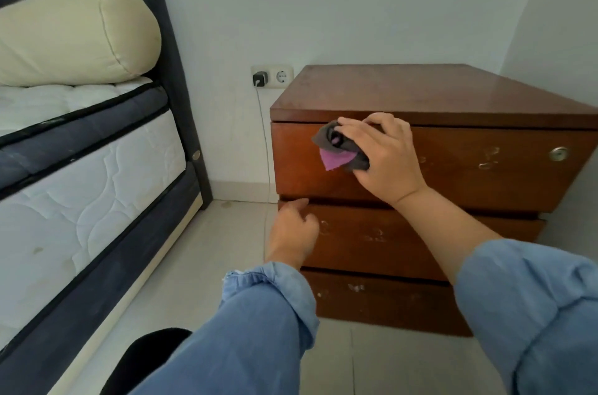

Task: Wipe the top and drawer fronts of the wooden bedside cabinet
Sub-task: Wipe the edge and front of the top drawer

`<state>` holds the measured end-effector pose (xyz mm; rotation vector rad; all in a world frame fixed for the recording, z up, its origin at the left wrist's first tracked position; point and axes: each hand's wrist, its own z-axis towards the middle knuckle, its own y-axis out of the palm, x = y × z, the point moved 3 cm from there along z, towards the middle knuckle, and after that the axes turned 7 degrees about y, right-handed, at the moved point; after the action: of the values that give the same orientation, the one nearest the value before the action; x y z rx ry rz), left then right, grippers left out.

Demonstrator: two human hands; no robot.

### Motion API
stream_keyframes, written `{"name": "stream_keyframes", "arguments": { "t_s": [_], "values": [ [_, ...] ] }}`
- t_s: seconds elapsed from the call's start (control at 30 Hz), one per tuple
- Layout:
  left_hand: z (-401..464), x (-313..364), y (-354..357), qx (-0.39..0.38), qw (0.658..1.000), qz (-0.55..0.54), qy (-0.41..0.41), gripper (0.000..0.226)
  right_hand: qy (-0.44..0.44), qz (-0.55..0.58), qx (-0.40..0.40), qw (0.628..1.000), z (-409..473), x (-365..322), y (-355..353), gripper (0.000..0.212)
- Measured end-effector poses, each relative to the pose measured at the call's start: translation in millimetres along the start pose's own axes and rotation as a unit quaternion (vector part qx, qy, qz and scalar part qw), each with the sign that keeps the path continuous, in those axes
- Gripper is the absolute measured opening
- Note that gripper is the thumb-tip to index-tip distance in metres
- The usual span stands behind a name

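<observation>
The wooden bedside cabinet (420,148) stands on a pale tiled floor (200,265) against a white wall (356,0), its top bare and glossy, its three drawer fronts scuffed with pale marks. The right hand (385,158) presses a crumpled grey and pink cloth (339,152) against the left part of the top drawer front, its grip curled around the cloth. The left hand (293,233) hovers by the left edge of the middle drawer, grip loosely curled and holding nothing. A bed (81,161) with a cream bolster (74,35) sits to the left. A charger (260,78) is plugged into a wall socket (282,76). The cabinet's right side is cut off by the frame.
</observation>
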<state>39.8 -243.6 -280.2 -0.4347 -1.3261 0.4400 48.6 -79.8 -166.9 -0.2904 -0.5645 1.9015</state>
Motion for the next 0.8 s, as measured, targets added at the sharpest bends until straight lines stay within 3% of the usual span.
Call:
{"name": "stream_keyframes", "arguments": {
  "t_s": [0.13,0.27,0.47,0.67,0.8],
  "values": [
    [0.7,4.7,21.1,-0.078,0.985,0.140,0.069,0.056,-0.015,-0.027,-0.021,0.999,17.2,11.3,4.3,0.051],
    [0.0,-6.0,22.4,-0.066,0.947,0.271,0.157,0.067,-0.028,-0.034,-0.008,0.999,-6.4,13.9,29.8,0.046],
    [2.9,-17.8,25.6,-0.058,0.934,0.294,0.194,0.075,-0.009,0.007,-0.006,1.000,-61.1,15.3,64.2,0.045],
    [-1.6,-8.2,29.0,-0.043,0.930,0.308,0.196,0.072,0.019,0.013,-0.131,0.991,-105.4,12.3,63.3,0.061],
    [-3.6,4.4,36.6,-0.069,0.917,0.324,0.223,0.074,0.044,0.003,-0.098,0.994,-86.3,22.2,23.9,0.051]
  ]
}}
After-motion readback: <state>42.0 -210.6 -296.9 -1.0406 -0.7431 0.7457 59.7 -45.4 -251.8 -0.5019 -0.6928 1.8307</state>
